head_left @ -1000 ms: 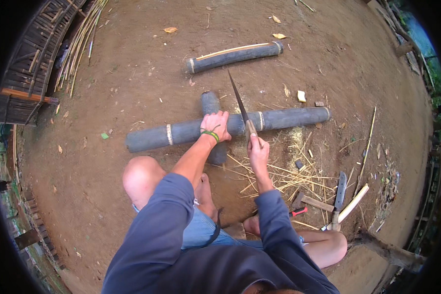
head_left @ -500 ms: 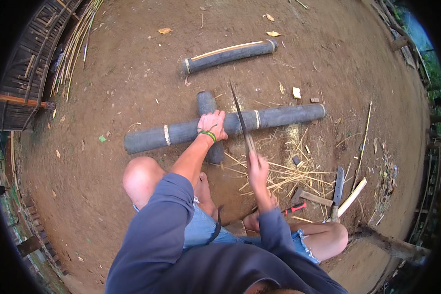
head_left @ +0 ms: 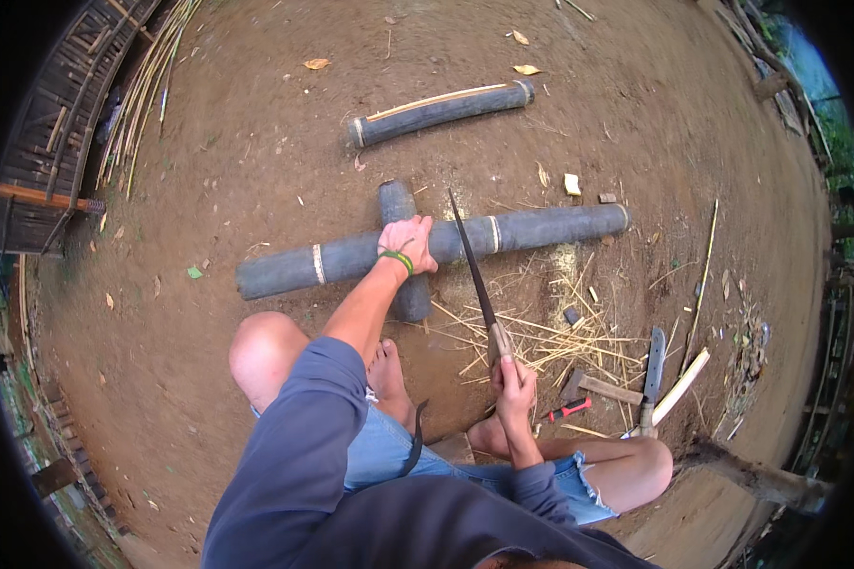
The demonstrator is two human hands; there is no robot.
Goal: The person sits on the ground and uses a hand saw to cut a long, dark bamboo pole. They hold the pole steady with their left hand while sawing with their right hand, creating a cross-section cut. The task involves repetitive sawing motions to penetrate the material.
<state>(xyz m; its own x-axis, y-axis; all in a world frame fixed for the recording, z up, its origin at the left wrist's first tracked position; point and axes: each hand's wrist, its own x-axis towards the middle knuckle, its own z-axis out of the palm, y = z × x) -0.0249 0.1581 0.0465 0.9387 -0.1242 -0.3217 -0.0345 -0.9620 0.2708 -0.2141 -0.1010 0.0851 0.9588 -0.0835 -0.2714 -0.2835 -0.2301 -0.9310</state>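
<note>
A long dark bamboo pole (head_left: 560,226) with pale node rings lies crosswise over a shorter, thicker bamboo piece (head_left: 397,199) on the dirt. My left hand (head_left: 409,242), with a green band at its wrist, presses down around the pole where the two cross. In my right hand (head_left: 514,391) is the wooden handle of a hand saw (head_left: 473,261). Its narrow dark blade points away from me and passes over the pole, just left of a node ring. Whether the teeth touch the bamboo I cannot tell.
Farther off lies a split bamboo section (head_left: 441,112). Right of my feet are thin bamboo sticks (head_left: 541,346), a hammer (head_left: 609,386), a red-handled tool (head_left: 570,409) and a machete (head_left: 655,365) beside a pale bamboo strip (head_left: 681,389). A woven bamboo structure (head_left: 52,142) stands at far left.
My right hand has drawn the saw back toward me, so its tip sits nearer the pole. My left hand keeps its grip on the pole.
</note>
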